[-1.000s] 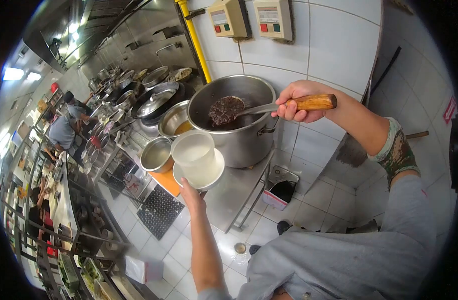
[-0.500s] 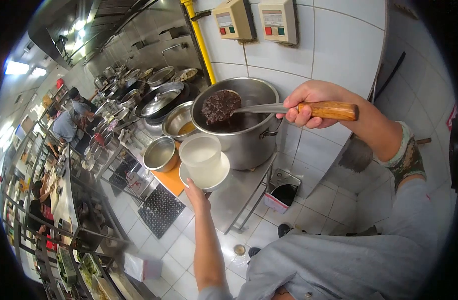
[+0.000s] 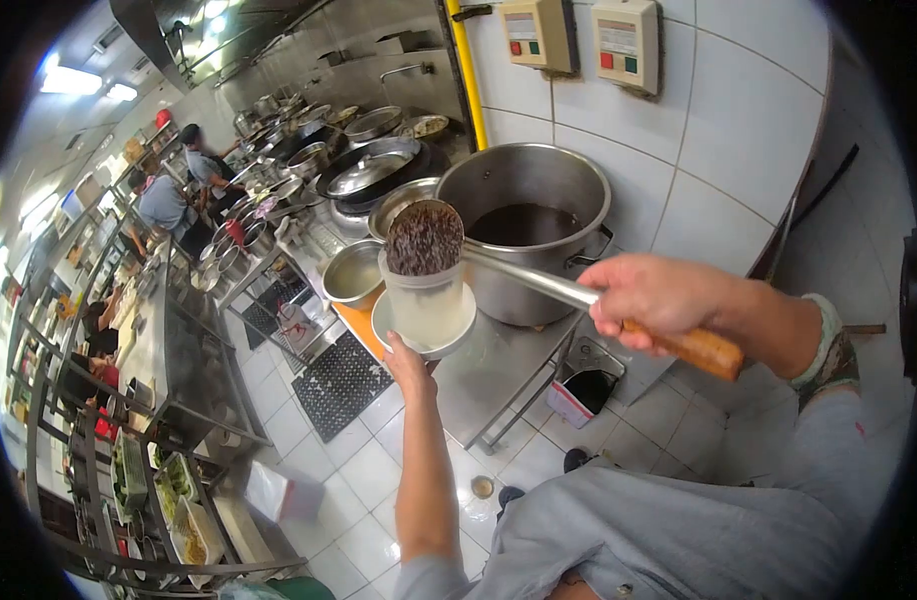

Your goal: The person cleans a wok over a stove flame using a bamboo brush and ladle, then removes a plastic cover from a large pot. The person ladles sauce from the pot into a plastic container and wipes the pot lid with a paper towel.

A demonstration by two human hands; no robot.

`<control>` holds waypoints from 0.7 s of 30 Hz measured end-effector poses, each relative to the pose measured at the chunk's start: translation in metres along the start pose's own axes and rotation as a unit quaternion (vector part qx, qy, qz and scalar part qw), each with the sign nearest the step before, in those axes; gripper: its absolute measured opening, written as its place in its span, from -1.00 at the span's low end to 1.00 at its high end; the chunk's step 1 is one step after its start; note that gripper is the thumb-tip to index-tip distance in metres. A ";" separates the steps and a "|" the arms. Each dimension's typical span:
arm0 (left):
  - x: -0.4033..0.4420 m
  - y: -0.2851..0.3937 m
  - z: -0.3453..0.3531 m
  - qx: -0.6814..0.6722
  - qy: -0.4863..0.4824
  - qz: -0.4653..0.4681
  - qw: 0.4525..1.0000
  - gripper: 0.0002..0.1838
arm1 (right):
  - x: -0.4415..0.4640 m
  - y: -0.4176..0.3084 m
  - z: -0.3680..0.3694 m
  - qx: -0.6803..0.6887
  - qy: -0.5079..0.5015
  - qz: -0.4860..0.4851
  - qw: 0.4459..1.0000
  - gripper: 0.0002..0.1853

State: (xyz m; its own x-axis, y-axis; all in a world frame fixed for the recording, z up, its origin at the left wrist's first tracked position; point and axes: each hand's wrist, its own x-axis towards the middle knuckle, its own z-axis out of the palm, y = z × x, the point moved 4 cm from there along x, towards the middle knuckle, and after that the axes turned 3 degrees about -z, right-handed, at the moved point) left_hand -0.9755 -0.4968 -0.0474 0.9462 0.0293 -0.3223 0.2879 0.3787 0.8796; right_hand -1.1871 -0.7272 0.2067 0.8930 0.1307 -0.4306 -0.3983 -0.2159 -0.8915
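My right hand (image 3: 647, 302) is closed around a long-handled ladle (image 3: 539, 279) with a metal shaft and wooden grip. Dark, grainy food (image 3: 426, 238) heaps in the ladle's head, tilted over the mouth of a translucent plastic container (image 3: 425, 300). That container stands in a white bowl (image 3: 463, 330), which my left hand (image 3: 411, 368) grips from below at its near edge. Behind them is a large steel pot (image 3: 491, 296) with dark contents low inside. The container's inside is partly hidden by the ladle.
A steel bowl (image 3: 354, 275) sits on an orange board (image 3: 362, 322) beside the pot. Farther back are woks and a lidded pan (image 3: 374, 175). Two people (image 3: 169, 203) stand by the cooking line. A bin (image 3: 586, 392) is on the floor, and shelving (image 3: 109, 450) lines the left.
The loaded ladle has moved from above the pot to over the plastic container and tipped. My right hand has come lower. The whole view has shifted slightly.
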 end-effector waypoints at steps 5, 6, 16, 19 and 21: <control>-0.003 0.000 -0.011 -0.005 0.022 0.013 1.000 -0.44 | 0.001 0.020 0.020 -0.116 0.018 -0.020 0.993 -0.74; -0.005 -0.001 -0.011 -0.005 0.019 0.016 1.000 -0.44 | -0.003 0.018 0.024 -0.166 0.018 -0.016 0.986 -0.64; -0.002 -0.004 -0.022 -0.074 -0.025 0.017 0.997 -0.46 | -0.019 0.050 0.044 -0.441 0.142 -0.201 0.863 -0.52; -0.011 0.005 -0.020 -0.058 0.004 0.029 0.998 -0.45 | -0.023 0.061 0.048 -0.467 0.172 -0.220 0.839 -0.47; -0.007 0.008 -0.021 -0.063 -0.006 0.024 0.998 -0.44 | -0.024 0.056 0.048 -0.410 0.167 -0.224 0.868 -0.49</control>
State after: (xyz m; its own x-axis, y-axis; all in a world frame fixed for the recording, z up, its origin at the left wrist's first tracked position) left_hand -0.9826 -0.4742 -0.0455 0.9603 0.0392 -0.2761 0.2223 0.4898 0.8430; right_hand -1.2406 -0.6964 0.1601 0.9853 0.1218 0.1200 0.1660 -0.8499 -0.5001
